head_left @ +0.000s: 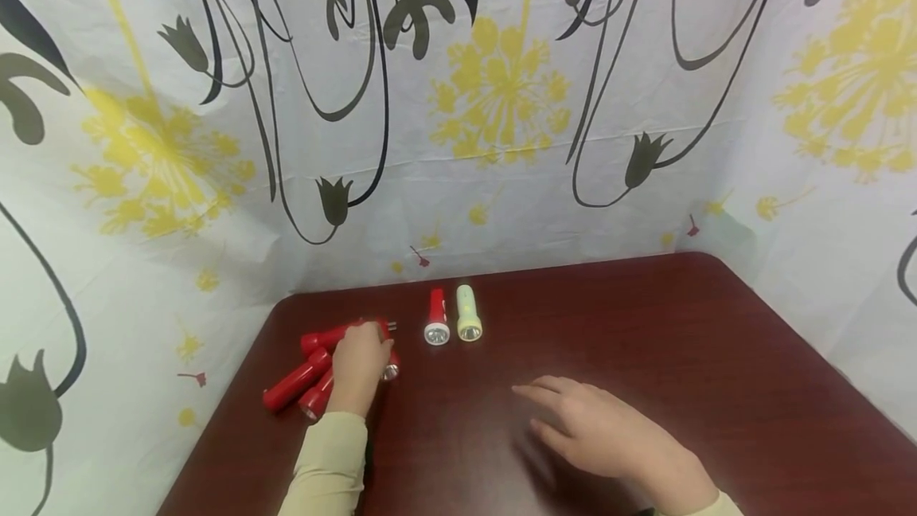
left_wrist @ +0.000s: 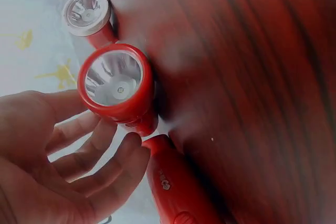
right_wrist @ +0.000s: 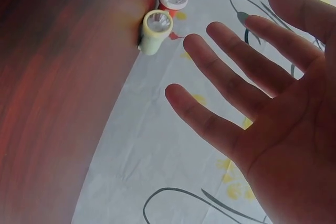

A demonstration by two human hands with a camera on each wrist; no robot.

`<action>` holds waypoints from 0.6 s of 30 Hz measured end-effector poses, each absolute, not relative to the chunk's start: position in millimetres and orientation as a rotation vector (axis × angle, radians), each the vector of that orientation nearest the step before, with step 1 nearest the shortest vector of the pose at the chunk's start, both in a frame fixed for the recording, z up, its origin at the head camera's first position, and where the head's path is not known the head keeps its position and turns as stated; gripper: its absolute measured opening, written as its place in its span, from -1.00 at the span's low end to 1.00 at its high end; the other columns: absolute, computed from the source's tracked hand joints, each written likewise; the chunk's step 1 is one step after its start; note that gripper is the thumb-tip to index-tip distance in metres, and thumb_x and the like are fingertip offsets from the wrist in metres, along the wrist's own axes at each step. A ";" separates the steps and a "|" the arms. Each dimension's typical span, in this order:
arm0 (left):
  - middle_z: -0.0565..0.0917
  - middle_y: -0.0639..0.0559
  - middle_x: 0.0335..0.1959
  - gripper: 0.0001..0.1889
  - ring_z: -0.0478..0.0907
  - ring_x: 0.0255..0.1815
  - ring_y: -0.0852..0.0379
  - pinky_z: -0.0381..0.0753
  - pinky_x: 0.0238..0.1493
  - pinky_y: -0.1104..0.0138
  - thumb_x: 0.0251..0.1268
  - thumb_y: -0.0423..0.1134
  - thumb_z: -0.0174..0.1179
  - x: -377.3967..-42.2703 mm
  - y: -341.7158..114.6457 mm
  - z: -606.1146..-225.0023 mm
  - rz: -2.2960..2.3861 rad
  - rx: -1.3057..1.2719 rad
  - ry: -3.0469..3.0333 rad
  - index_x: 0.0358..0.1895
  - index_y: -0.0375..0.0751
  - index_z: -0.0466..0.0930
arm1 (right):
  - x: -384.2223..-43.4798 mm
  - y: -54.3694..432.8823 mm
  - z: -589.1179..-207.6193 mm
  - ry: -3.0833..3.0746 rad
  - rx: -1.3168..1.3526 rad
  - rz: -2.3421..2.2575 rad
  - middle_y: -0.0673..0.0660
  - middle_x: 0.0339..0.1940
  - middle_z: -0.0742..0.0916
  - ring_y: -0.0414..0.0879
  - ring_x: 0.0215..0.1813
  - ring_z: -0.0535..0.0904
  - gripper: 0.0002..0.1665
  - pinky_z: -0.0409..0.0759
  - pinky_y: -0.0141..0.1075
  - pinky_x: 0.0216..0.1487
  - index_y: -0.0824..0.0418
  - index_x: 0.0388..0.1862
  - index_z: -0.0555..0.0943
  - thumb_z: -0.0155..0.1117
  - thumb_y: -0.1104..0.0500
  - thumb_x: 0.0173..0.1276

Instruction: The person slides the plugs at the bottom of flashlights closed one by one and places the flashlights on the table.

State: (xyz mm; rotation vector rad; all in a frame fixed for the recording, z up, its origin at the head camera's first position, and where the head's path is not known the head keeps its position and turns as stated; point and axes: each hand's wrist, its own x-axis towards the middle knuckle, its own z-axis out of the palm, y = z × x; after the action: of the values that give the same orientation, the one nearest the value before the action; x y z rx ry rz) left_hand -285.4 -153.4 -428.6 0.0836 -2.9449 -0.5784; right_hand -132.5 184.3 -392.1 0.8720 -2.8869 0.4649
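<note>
In the head view my left hand (head_left: pixel 360 361) reaches down over a group of red flashlights at the table's left side. The left wrist view shows its thumb and loosely bent fingers right beside the silver-lensed head of a red flashlight (left_wrist: pixel 118 85), with the thumb tip hidden behind that head. Another red flashlight (left_wrist: pixel 178 192) lies close below the fingertips. A long red flashlight (head_left: pixel 290 381) sticks out left of the hand, and metal prongs (head_left: pixel 392 326) show to its right. My right hand (head_left: pixel 602 432) hovers over the table's near right part, fingers extended, holding nothing.
Toward the back edge lie a red flashlight with a white head (head_left: pixel 437 317) and a pale green flashlight (head_left: pixel 469 313), side by side. The dark red table (head_left: pixel 645 325) meets a flower-printed white sheet (head_left: pixel 501 213) at the back and sides.
</note>
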 end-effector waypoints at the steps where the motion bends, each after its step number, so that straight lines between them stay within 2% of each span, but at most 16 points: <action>1: 0.65 -0.06 -0.60 -0.76 0.57 -0.58 0.01 0.77 -0.30 0.06 0.34 -0.17 0.45 -285.0 -153.2 -428.7 -0.601 0.092 -2.947 -0.43 -0.19 0.66 | -132.3 184.3 -391.4 -2.888 0.873 0.468 -0.07 0.30 0.71 -0.10 0.24 0.72 -0.45 0.73 -0.04 0.22 -0.09 0.46 0.58 0.36 0.02 0.52; 3: 0.67 -0.09 -0.54 -0.77 0.61 -0.53 -0.01 0.79 -0.25 0.04 0.31 -0.18 0.47 -284.9 -153.9 -428.3 -0.661 0.113 -2.953 -0.36 -0.24 0.66 | -132.0 184.2 -389.5 -2.880 0.874 0.468 -0.07 0.30 0.71 -0.11 0.25 0.72 -0.45 0.73 -0.05 0.23 -0.09 0.47 0.58 0.36 0.03 0.52; 5: 0.71 -0.16 -0.42 -0.73 0.67 -0.43 -0.05 0.82 -0.16 0.01 0.26 -0.19 0.49 -285.8 -154.5 -427.0 -0.732 0.139 -2.974 -0.19 -0.30 0.64 | -132.0 184.5 -387.6 -2.873 0.881 0.467 -0.07 0.29 0.71 -0.11 0.25 0.71 -0.44 0.73 -0.05 0.23 -0.08 0.47 0.58 0.36 0.03 0.52; 8: 0.72 -0.29 -0.11 -0.47 0.71 -0.16 -0.17 0.81 0.01 -0.09 0.17 -0.20 0.53 -287.4 -154.2 -423.8 -0.825 0.185 -3.019 0.12 -0.37 0.54 | -132.5 185.3 -385.0 -2.863 0.887 0.470 -0.07 0.29 0.72 -0.11 0.26 0.71 -0.44 0.73 -0.05 0.24 -0.07 0.47 0.58 0.35 0.04 0.52; 10: 0.67 -0.36 0.04 -0.33 0.69 -0.01 -0.25 0.78 0.09 -0.15 0.14 -0.20 0.53 -288.5 -152.8 -421.6 -0.879 0.213 -3.055 0.26 -0.38 0.44 | -133.1 186.1 -384.1 -2.857 0.888 0.471 -0.08 0.29 0.72 -0.11 0.26 0.71 -0.44 0.73 -0.05 0.24 -0.07 0.47 0.58 0.36 0.05 0.52; 15: 0.56 -0.44 0.28 -0.09 0.59 0.23 -0.36 0.68 0.26 -0.24 0.18 -0.14 0.50 -288.0 -149.8 -421.0 -0.985 0.267 -3.102 0.52 -0.39 0.22 | -133.6 187.9 -383.3 -2.856 0.877 0.481 -0.08 0.28 0.72 -0.11 0.26 0.71 -0.44 0.72 -0.04 0.25 -0.06 0.47 0.58 0.35 0.07 0.52; 18: 0.52 -0.44 0.36 0.02 0.56 0.27 -0.37 0.68 0.27 -0.22 0.20 -0.08 0.47 -286.5 -148.2 -425.2 -1.010 0.267 -3.135 0.62 -0.39 0.08 | -132.6 189.0 -383.7 -2.856 0.878 0.480 -0.07 0.28 0.73 -0.11 0.25 0.72 -0.44 0.72 -0.04 0.24 -0.05 0.47 0.58 0.35 0.07 0.52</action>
State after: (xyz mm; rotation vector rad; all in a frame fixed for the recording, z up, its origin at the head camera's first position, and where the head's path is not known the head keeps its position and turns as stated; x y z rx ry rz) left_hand -286.5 -148.2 -425.2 0.2671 -3.1351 -1.0097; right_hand -132.6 189.0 -383.7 0.8777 -2.8559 0.4796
